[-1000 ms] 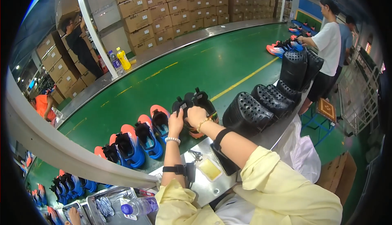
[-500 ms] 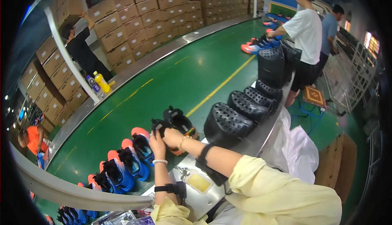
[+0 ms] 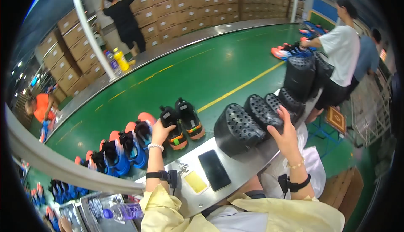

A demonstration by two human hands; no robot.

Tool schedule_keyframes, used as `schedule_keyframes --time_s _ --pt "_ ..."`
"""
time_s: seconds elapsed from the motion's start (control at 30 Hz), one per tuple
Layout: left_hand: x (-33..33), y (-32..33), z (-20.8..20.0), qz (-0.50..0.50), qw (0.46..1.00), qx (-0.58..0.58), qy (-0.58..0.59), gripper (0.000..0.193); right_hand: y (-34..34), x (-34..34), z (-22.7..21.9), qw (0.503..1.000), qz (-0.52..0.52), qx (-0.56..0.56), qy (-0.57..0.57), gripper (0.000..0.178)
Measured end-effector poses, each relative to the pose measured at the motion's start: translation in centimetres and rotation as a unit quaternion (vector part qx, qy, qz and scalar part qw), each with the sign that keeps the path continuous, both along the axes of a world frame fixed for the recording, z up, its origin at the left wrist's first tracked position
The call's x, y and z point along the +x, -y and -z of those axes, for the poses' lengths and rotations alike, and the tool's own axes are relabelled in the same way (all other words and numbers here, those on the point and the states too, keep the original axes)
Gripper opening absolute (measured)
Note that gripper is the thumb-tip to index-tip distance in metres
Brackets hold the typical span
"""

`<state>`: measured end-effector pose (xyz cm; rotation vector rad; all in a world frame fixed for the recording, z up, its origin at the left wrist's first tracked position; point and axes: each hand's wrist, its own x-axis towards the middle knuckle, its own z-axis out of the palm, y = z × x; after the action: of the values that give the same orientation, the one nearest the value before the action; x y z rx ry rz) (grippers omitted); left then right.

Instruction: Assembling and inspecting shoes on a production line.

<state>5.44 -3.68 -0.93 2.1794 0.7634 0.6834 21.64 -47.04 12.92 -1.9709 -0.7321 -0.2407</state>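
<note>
A pair of black sneakers with orange and green soles, the left shoe (image 3: pixel 172 124) and the right shoe (image 3: pixel 189 120), stands on the green conveyor belt. My left hand (image 3: pixel 160 133) is open beside the left shoe, its thumb stretched against the side and its other fingers partly hidden. My right hand (image 3: pixel 286 133) is open, fingers and thumb apart, at the edge of a black piece with a hole-studded rounded top (image 3: pixel 261 112). A larger black piece of the same kind (image 3: pixel 236 127) stands to its left. Whether the right fingertips touch is hard to tell.
Blue and coral sneakers (image 3: pixel 115 158) line the belt at left. A phone (image 3: pixel 213 169) and a yellow card (image 3: pixel 196 182) lie on the metal ledge (image 3: pixel 185 200). A person in white (image 3: pixel 343 57) works at far right. Bottles (image 3: pixel 121 59) stand across the belt (image 3: pixel 160 84).
My right hand has left the black sneakers and moved right to the black perforated pieces. My left hand stays beside the sneakers, which now stand side by side. The phone is uncovered. The view has shifted.
</note>
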Motion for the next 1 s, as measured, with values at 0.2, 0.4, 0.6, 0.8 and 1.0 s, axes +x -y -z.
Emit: schedule_keyframes --time_s 0.2,0.4,0.6,0.8,1.0 --pt "0.1 2.9 -1.9 -0.114 0.977 0.132 -0.121 0.042 0.1 0.8 1.5 0.999 -0.014 -0.034 -0.005 0.070" --pt "-1.6 -1.5 1.0 -0.018 0.995 0.028 -0.099 0.061 0.1 0.7 1.5 0.999 -0.015 -0.028 0.013 0.068" --pt "-0.6 -0.7 2.9 -0.182 0.968 0.132 -0.112 0.034 1.0 -2.3 -3.9 0.993 -0.010 0.074 0.095 0.064" --pt "-2.0 5.8 -4.2 -0.232 0.921 0.310 0.040 0.034 -7.1 -9.5 -10.6 0.988 -0.145 -0.054 -0.010 0.051" --pt "-1.4 12.9 -2.8 -0.036 0.998 0.032 -0.030 0.043 -23.6 -7.4 -4.5 0.931 -0.149 -0.327 0.072 0.031"
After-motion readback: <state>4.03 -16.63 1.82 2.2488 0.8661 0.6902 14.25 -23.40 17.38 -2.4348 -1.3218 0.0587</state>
